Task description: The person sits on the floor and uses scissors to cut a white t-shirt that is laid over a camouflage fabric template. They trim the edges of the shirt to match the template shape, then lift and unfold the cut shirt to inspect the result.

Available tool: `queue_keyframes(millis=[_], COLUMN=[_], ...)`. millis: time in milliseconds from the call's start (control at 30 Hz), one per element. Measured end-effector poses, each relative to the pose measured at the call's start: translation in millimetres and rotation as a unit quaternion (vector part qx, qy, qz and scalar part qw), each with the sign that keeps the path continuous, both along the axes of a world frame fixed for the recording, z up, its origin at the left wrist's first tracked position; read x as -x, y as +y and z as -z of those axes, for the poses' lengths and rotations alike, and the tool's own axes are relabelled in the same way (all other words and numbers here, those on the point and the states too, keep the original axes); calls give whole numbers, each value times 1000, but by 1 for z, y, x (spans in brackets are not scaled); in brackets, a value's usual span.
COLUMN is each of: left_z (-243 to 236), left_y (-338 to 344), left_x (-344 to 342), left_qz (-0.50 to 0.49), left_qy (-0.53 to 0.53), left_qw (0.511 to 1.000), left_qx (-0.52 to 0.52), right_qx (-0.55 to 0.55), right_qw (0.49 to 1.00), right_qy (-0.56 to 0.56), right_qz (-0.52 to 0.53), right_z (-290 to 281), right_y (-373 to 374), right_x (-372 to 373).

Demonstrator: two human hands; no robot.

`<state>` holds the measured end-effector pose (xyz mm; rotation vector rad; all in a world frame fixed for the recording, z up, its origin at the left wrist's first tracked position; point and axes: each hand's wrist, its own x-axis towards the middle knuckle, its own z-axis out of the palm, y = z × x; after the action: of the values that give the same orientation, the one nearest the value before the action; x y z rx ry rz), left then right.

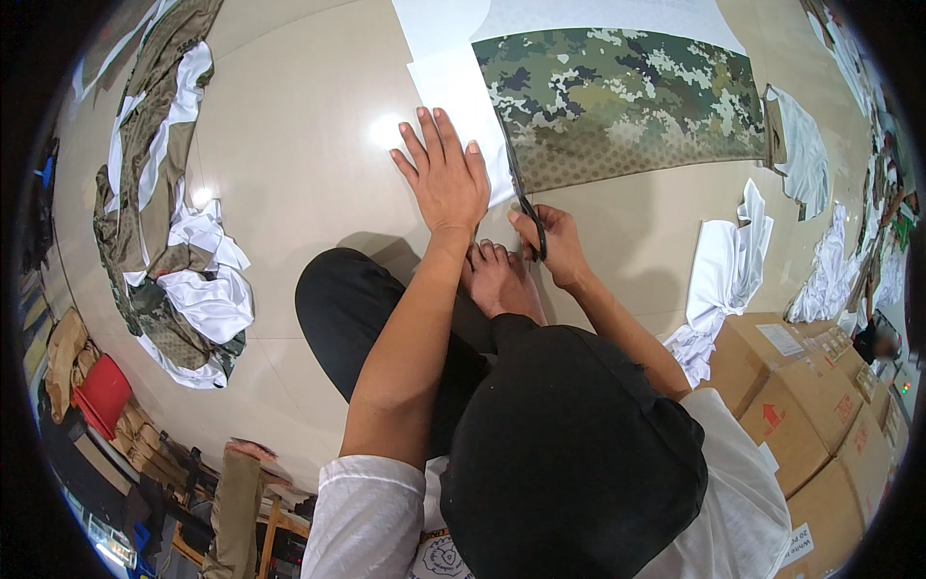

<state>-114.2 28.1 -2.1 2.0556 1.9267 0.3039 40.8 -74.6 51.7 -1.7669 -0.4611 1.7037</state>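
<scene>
My left hand (442, 174) lies flat with fingers spread on a white sheet (439, 92), left of a camouflage fabric panel (627, 96) that fades into a brown dotted pattern. My right hand (550, 239) grips black scissors (536, 227), whose blades point up along the panel's left edge, over the white material. My bare foot (497, 288) is just below the scissors, between my two forearms. More white material (598, 17) shows along the panel's upper edge.
Piled camouflage and white fabric pieces (198, 299) lie on the tiled floor (289, 135) at left. Crumpled white cloths (723, 265) and grey material (801, 145) lie at right. Cardboard boxes (791, 425) stand at lower right, folded garments and a red object (101, 396) at lower left.
</scene>
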Motion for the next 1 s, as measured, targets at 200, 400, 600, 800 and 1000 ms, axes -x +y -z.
queue_keyframes(millis=[200, 400, 600, 800, 1000], left_z=[2, 1, 0, -2, -3], left_y=[0, 0, 0, 0, 0], left_x=[1, 0, 0, 0, -1], left_qz=[0, 1, 1, 0, -1], left_qy=[4, 7, 7, 4, 6], left_qw=[1000, 1000, 1000, 1000, 1000], left_qx=[-3, -3, 0, 7, 2], right_qx=[5, 8, 15, -8, -14], right_qw=[1000, 1000, 1000, 1000, 1000], right_qy=[5, 9, 11, 10, -9], right_qz=[3, 6, 3, -5, -2], right_z=[-1, 3, 0, 3, 4], right_y=[1, -3, -1, 19, 29], right_x=[-2, -3, -2, -3, -3])
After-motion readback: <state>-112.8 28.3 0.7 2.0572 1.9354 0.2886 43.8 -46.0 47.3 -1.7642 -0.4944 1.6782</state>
